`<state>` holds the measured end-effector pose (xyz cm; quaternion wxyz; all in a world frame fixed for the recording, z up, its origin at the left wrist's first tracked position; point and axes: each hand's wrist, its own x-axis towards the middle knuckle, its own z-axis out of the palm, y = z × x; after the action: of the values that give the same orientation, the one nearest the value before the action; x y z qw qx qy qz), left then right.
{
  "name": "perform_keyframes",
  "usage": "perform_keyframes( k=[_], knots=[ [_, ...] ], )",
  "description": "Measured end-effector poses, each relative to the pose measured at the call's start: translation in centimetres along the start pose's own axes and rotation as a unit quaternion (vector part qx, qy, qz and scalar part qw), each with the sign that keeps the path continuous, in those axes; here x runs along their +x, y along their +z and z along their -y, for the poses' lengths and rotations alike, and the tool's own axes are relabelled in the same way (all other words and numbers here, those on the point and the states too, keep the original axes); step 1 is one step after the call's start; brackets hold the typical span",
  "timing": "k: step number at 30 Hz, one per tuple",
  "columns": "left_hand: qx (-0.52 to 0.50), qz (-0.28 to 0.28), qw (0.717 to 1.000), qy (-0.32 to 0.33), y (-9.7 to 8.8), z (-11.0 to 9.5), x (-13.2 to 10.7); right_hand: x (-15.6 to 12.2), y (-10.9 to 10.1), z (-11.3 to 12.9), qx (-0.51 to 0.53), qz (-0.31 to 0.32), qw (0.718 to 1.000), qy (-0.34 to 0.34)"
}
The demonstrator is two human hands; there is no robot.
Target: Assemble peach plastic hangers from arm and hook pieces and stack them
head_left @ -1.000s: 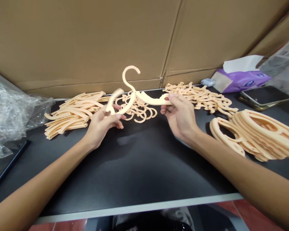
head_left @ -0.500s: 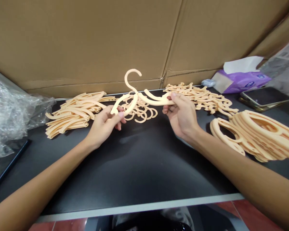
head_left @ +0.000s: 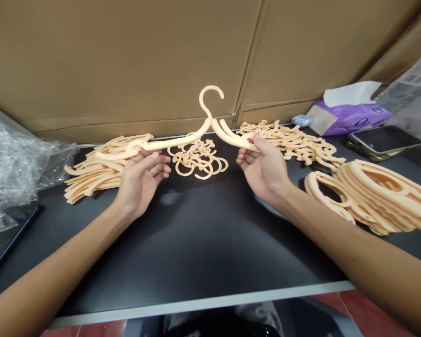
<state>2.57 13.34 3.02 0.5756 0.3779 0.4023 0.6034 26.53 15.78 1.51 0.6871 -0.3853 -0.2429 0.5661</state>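
A peach plastic hanger [head_left: 203, 125] is held up above the black table [head_left: 196, 243], its hook pointing upward against the cardboard. My left hand [head_left: 140, 180] grips the hanger's left arm between thumb and fingers. My right hand [head_left: 263, 166] pinches the end of the hanger's right arm. Under the hanger lies a small heap of loose hooks [head_left: 198, 161]. A pile of curved hanger arms [head_left: 98, 168] sits just left of my left hand.
Another heap of hook parts [head_left: 294, 140] lies right of my right hand. A stack of assembled hangers [head_left: 375, 194] fills the right side. A tissue pack [head_left: 351, 114], a phone [head_left: 386, 138], crumpled clear plastic [head_left: 14, 168] and a cardboard wall [head_left: 161, 61] ring the table.
The left arm piece has swung out from folded to spread wide. The hanger has risen and shifted right, and my left hand moved left along the arm.
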Motion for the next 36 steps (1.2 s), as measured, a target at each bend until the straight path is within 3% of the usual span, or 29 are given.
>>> perform_keyframes(
  k=[5,11,16,21,24,29,32,36],
  knots=[
    [0.028,0.020,0.999,-0.002,0.2,0.1,-0.3,0.3,-0.2,-0.2,-0.007,0.004,1.000,0.018],
    [-0.016,0.001,1.000,-0.024,0.0,-0.4,0.0,1.1,-0.6,0.2,-0.030,-0.006,0.999,-0.015],
    [-0.018,-0.014,0.999,-0.027,-0.5,-0.5,0.3,1.4,-0.5,1.0,-0.082,-0.031,0.993,-0.074],
    [0.006,-0.010,1.000,-0.027,-0.4,-0.2,0.3,2.5,-1.0,1.0,-0.179,-0.087,0.969,-0.148],
    [0.016,0.000,1.000,-0.009,-0.3,-0.1,0.0,2.9,-1.6,0.8,-0.265,-0.097,0.925,-0.253],
    [0.005,0.006,1.000,-0.018,0.0,-0.1,-0.2,1.4,-1.5,0.9,-0.454,-0.038,0.787,-0.417],
    [-0.011,-0.013,1.000,-0.014,-0.1,-0.1,-0.1,0.3,-1.1,1.1,-0.513,-0.011,0.732,-0.449],
    [-0.026,-0.034,0.999,0.003,-0.3,-0.1,0.3,-0.1,-1.0,1.1,-0.547,0.003,0.695,-0.466]
  ],
)
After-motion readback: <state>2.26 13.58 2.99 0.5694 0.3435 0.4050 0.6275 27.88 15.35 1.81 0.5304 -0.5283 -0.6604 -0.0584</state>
